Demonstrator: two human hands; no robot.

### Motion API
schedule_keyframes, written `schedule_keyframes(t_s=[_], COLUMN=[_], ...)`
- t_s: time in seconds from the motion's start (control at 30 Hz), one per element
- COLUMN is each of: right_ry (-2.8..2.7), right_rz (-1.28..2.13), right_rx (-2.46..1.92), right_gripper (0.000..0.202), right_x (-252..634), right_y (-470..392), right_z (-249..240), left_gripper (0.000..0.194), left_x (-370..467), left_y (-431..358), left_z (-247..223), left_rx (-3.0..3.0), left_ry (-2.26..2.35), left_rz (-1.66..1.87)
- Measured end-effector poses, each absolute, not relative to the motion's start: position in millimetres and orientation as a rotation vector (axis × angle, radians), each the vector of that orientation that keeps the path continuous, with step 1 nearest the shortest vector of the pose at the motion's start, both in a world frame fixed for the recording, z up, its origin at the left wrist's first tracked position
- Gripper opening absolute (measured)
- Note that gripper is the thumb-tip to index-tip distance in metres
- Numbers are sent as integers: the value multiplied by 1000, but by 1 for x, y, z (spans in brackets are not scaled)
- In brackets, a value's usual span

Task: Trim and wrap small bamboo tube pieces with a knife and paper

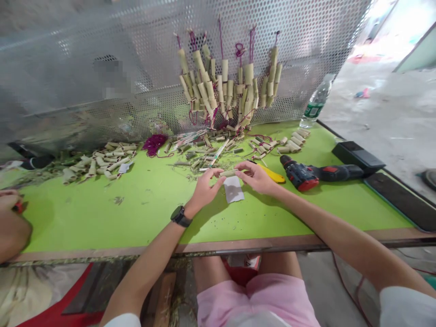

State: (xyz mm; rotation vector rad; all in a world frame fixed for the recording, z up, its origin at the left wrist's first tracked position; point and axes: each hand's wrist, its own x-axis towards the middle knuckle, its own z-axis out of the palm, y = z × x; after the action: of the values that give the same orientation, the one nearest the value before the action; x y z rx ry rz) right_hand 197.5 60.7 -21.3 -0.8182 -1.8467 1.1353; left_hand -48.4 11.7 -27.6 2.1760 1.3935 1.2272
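A short pale green bamboo piece (pixel 228 173) is held level between my two hands, above the top of a small white paper (pixel 234 190). My left hand (pixel 205 187), with a black watch on its wrist, pinches the left end of the piece. My right hand (pixel 256 177) grips the right end with thumb and fingertips. Right beside my right hand a yellow-handled tool (pixel 272 175) lies partly hidden. Cut bamboo bits and thin sticks (pixel 218 153) are scattered on the green table (pixel 136 218) just beyond my hands.
Bamboo strings (pixel 204 86) hang on a perforated metal panel (pixel 143 50). A drill (pixel 299 172), black phone (pixel 398 200) and bottle (pixel 315 104) are at the right. Purple thread (pixel 155 144) and a bamboo pile (pixel 100 162) lie left, near another person's hand (pixel 12 222).
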Motion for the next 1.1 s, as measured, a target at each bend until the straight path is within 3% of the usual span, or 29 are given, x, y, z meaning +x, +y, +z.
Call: schedule_keyframes(t_s=[0.5,0.87,1.0,1.1], right_ry=[-1867,-2063,-2157,-2256], right_rz=[1201,1270,1002,768], right_rx=[-740,-733,-854,-929], right_gripper=[38,44,46,39], right_x=[195,195,199,203], right_y=[55,53,62,70], right_z=[-12,-18,-24,-30], left_gripper=[46,22,31,49], left_x=[-45,-46,-49,-54], left_y=[13,18,18,17], left_z=[-34,-39,-39,-39], left_rx=[2304,2381,2466,2495], left_ry=[1356,1248,1317,1388], left_rz=[1170,1233,1022,766])
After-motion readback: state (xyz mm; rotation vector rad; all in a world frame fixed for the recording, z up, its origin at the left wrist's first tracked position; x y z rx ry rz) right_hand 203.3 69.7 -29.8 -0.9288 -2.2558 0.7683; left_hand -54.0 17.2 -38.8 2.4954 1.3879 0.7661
